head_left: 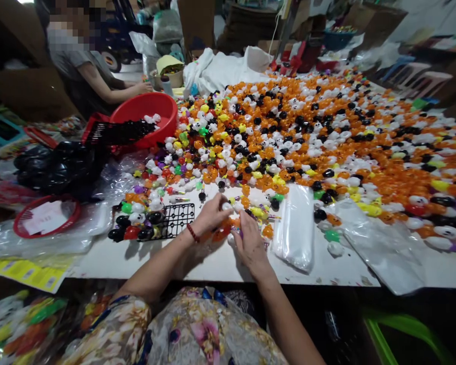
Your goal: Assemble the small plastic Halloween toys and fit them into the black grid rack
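Observation:
My left hand (pixel 211 217), with a red bead bracelet on its wrist, is closed at the fingertips around a small white plastic toy (pixel 227 206). My right hand (pixel 251 241) is close by on the right, its fingers bent over small pieces in orange and purple that are partly hidden. Orange toys (pixel 222 232) lie under and between the hands. To the left, a black grid tray (pixel 179 221) has its left part filled with toys in several colours. Right of my right hand lies a stack of clear plastic bags (pixel 295 228).
A large pile of small toys (pixel 289 137) covers the table's far side. At the left are a red tub (pixel 167 109), a black plastic bag (pixel 57 167) and a red basket (pixel 74 215). Another person (pixel 87 76) works at the far left. A loose clear bag (pixel 383 248) overhangs the front edge.

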`<state>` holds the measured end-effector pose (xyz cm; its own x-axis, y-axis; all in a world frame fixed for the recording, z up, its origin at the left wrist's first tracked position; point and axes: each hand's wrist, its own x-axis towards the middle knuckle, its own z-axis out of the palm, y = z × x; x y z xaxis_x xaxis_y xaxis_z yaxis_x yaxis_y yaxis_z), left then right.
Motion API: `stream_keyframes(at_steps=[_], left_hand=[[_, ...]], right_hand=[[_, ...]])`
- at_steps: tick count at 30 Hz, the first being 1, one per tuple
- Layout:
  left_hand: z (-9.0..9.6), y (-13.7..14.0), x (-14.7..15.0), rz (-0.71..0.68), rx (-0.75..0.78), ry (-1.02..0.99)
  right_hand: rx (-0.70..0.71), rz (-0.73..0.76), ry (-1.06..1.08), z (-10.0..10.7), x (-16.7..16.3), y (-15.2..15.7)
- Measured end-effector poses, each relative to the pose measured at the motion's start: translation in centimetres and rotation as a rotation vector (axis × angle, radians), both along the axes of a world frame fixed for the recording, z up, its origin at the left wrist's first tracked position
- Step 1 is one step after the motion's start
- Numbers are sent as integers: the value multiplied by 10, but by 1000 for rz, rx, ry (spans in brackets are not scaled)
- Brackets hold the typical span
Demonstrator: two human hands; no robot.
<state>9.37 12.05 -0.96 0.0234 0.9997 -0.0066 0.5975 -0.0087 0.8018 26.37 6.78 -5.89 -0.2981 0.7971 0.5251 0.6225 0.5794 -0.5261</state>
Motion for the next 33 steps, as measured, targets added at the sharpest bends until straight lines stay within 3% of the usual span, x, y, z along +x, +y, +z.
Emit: stream_keyframes(at_steps=[2,4,8,11,17,24,29,33], left_hand=[[1,-21,9,-118,-30,-101],[1,-34,13,-129,8,-188],[-2,-41,5,121,101,-446],[-6,-45,-7,284,78,-712],[-15,-59,-25,360,-37,-991],[-19,-66,-38,449,-92,-1161],[-22,-67,-41,462,-118,-1238],[-24,-57,-37,545,-42,-1301]], right_hand=[[9,49,2,1,-5,2],[-9,95,5,1,-9,4],[-78,116,-18,6,-13,17],[-99,126,-127,17,-21,42],[-100,103,-507,41,-57,117],[-139,134,-531,37,-85,170],[-200,67,-432,35,-85,150],[-467,32,3,34,-83,92]])
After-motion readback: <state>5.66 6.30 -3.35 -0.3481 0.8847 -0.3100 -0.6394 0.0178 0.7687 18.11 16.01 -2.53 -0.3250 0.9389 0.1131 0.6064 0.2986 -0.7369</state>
